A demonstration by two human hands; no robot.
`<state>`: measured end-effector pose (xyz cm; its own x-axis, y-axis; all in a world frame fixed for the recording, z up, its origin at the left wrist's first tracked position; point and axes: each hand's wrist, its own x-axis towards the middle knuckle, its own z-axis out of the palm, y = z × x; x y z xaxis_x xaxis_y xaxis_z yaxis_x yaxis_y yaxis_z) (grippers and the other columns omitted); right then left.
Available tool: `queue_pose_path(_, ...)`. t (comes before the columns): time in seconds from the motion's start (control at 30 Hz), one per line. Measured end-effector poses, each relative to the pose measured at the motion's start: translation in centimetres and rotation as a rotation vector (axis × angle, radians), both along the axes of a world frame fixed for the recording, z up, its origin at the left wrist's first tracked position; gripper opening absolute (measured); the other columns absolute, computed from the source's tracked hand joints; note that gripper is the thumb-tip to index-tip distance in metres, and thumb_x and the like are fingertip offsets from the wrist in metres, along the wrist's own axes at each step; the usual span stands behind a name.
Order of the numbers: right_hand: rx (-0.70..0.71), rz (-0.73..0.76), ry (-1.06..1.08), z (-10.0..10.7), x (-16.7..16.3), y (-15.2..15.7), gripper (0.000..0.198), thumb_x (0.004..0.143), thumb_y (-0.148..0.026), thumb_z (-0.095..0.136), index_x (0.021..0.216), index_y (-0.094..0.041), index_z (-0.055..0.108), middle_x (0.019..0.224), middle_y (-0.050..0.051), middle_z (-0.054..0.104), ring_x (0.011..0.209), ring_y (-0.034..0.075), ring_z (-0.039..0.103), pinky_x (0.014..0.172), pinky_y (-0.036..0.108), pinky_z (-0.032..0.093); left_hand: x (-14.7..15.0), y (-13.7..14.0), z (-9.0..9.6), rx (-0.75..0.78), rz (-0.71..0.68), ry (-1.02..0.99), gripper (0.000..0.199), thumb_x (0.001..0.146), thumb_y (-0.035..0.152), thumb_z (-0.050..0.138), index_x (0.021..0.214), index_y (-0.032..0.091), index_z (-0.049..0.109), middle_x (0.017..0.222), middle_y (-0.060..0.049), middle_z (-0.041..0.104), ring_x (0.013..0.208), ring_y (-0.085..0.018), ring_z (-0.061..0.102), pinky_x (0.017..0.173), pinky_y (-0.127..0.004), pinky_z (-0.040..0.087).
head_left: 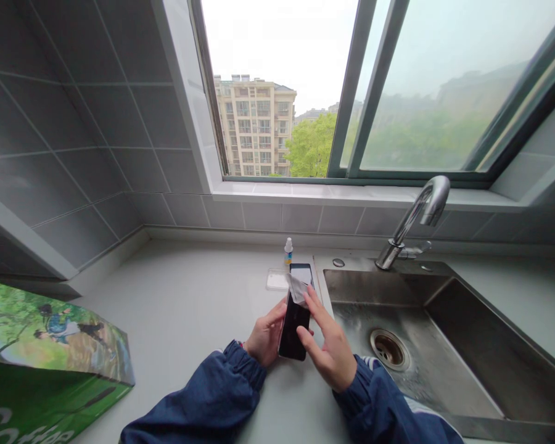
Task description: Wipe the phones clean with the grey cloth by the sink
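Note:
A black smartphone [294, 336] is tilted up over the counter, its dark screen facing me. My left hand [264, 336] grips it along its left edge. Pressed by the fingers of my right hand [329, 348], a small grey-white wiping cloth [298, 290] lies against the upper part of the screen. The thumb of that hand is over the phone's middle. Just beyond the phone, a clear phone case [276, 279] lies flat. A small white bottle [288, 249] with a blue and yellow label stands upright behind it.
To the right, a stainless steel sink [365, 296] with a drain [389, 349] is set into the white counter [180, 296]. A chrome faucet [411, 222] rises at its back edge. At the left stands a green printed box [55, 364]. Behind is a partly open window [351, 92].

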<state>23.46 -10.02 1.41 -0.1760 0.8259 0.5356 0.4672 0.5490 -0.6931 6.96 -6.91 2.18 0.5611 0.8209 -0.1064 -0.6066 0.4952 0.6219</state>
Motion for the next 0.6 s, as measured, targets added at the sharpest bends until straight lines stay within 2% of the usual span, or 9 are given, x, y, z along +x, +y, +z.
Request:
queue_pose_path(0.1, -0.015, -0.030, 0.057, 0.2, 0.2, 0.1, 0.063, 0.097, -0.037, 0.055, 0.156, -0.027, 0.035, 0.165, 0.009, 0.029, 0.151, 0.031, 0.028, 0.120, 0.056, 0.032, -0.1, -0.1, -0.3, 0.014, -0.067, -0.001, 0.049, 0.097, 0.034, 0.052, 0.144, 0.022, 0.053, 0.128, -0.015, 0.067, 0.099, -0.030, 0.071, 0.087, -0.045, 0.057)
queue_pose_path(0.23, -0.054, -0.047, 0.163, -0.1, 0.6, 0.5, 0.060, 0.098, -0.038, 0.055, 0.154, -0.028, 0.038, 0.164, 0.008, 0.031, 0.150, 0.030, 0.031, 0.122, 0.055, 0.029, -0.4, 0.0, -0.7, -0.002, -0.177, 0.047, 0.050, 0.097, 0.036, 0.051, 0.145, 0.025, 0.051, 0.128, -0.017, 0.066, 0.092, -0.032, 0.073, 0.075, -0.048, 0.059)
queue_pose_path(0.33, -0.087, -0.043, 0.241, -0.5, 0.8, 0.7, 0.057, 0.099, -0.037, 0.054, 0.153, -0.030, 0.038, 0.164, 0.006, 0.031, 0.150, 0.029, 0.033, 0.122, 0.055, 0.031, -0.5, 0.0, -0.9, -0.004, -0.192, 0.066, 0.052, 0.095, 0.036, 0.053, 0.147, 0.028, 0.048, 0.128, -0.017, 0.066, 0.088, -0.031, 0.074, 0.071, -0.047, 0.060)
queue_pose_path(0.43, -0.092, -0.040, 0.245, -0.5, 0.7, 0.7, 0.058, 0.099, -0.037, 0.054, 0.154, -0.030, 0.038, 0.164, 0.007, 0.030, 0.150, 0.030, 0.033, 0.121, 0.054, 0.032, -0.4, 0.0, -0.9, 0.018, -0.159, 0.043, 0.051, 0.096, 0.035, 0.052, 0.146, 0.027, 0.049, 0.129, -0.017, 0.065, 0.092, -0.031, 0.073, 0.078, -0.048, 0.059)
queue_pose_path(0.6, -0.019, -0.046, 0.110, 0.2, 0.3, 0.2, 0.062, 0.097, -0.037, 0.055, 0.155, -0.026, 0.037, 0.164, 0.009, 0.030, 0.150, 0.031, 0.032, 0.120, 0.052, 0.035, 0.0, 0.1, -1.2, 0.095, -0.082, -0.048, 0.048, 0.097, 0.031, 0.052, 0.144, 0.021, 0.053, 0.129, -0.017, 0.066, 0.103, -0.030, 0.070, 0.090, -0.046, 0.055)
